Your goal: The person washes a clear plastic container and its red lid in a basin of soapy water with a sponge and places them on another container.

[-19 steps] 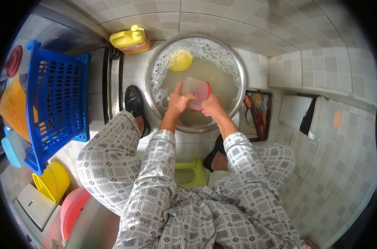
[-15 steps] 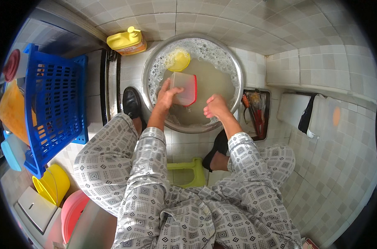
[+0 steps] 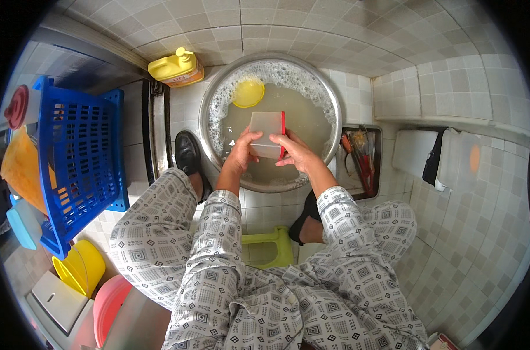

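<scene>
Over the soapy water of a large round metal basin, a translucent plastic container with a red rim lies on its side between my hands. My left hand is closed on its near left part, thumb on the upper face. From the right, my right hand grips it by the red rim, its thumb along the near edge; some of its fingers are hidden. Beyond them a round yellow dish or lid floats among the suds near the basin's far left side.
A yellow pump jug stands behind the basin's left. To the right sits a dark tray of tools. A blue plastic basket, a yellow bucket and a pink basin fill the left. A green stool is below me.
The container has moved right and nearer and has turned. My right hand, earlier closed and apart from it, now holds the red rim. My left hand has shifted right with the container.
</scene>
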The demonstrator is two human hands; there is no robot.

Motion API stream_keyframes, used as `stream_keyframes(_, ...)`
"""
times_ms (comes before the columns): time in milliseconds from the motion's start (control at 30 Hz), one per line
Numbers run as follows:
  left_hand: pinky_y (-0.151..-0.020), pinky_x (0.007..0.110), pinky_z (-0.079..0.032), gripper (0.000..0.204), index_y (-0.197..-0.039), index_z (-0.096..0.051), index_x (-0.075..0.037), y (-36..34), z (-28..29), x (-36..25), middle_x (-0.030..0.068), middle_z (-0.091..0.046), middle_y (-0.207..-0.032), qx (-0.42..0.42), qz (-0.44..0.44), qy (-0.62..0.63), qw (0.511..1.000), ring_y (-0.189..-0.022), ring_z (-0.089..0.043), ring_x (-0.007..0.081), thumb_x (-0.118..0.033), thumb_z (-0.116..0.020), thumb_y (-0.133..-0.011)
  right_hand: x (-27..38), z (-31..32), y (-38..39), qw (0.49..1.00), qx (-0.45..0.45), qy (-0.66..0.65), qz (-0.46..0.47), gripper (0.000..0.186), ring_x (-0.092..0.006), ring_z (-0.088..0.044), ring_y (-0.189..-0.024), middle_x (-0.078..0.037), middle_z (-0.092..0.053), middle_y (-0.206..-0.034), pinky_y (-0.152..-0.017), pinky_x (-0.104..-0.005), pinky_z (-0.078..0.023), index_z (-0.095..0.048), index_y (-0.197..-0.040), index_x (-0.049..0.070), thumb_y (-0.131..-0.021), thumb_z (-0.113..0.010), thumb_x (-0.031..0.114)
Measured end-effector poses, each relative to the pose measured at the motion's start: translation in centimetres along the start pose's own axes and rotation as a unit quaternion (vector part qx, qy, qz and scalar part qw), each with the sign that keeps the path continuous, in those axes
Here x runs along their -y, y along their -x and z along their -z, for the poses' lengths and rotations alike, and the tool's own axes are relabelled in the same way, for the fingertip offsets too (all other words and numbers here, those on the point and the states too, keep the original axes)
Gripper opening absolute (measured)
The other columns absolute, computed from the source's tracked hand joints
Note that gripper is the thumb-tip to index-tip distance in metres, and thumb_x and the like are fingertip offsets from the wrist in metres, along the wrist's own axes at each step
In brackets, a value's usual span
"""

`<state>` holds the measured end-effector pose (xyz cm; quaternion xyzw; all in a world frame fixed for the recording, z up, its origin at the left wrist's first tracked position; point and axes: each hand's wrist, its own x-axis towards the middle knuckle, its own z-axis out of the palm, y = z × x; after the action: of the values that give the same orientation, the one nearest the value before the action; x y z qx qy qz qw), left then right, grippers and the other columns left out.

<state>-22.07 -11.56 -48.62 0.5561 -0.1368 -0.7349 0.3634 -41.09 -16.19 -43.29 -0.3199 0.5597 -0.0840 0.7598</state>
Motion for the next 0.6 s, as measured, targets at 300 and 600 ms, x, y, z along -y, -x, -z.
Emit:
stream_keyframes(300, -0.061, 0.036, -0.045, 0.06, -0.128, -0.06, -0.012, -1.2, 1.1, 1.8, 0.0083, -0.067, -0.114, 0.048, 0.025, 0.122, 0.991, -0.097, -0.063, 0.0247, -0.051, -0.067, -0.083, -0.9, 1.3, -0.9, 0.998, 0.038, -0.05, -0.019, 0.102, -0.0416, -0.041, -0.138, -0.016, -0.029, -0.16, -0.101, -0.0602, -0.048, -0.023, -0.162, 0.017, -0.083, -0.072, 0.058)
stream_keyframes(600, -0.06, 0.036, -0.047, 0.058, -0.13, -0.059, -0.011, -1.2, 2.6, 1.6, 0.0093, -0.067, -0.117, 0.027, -0.006, 0.117, 0.993, -0.099, -0.064, 0.0253, -0.051, -0.062, -0.088, -1.2, 5.2, -2.4, 0.997, -0.016, -0.058, -0.047, 0.07, -0.0176, -0.054, -0.083, -0.007, -0.053, -0.101, -0.089, -0.0504, -0.056, -0.057, -0.135, 0.014, -0.083, -0.074, 0.057)
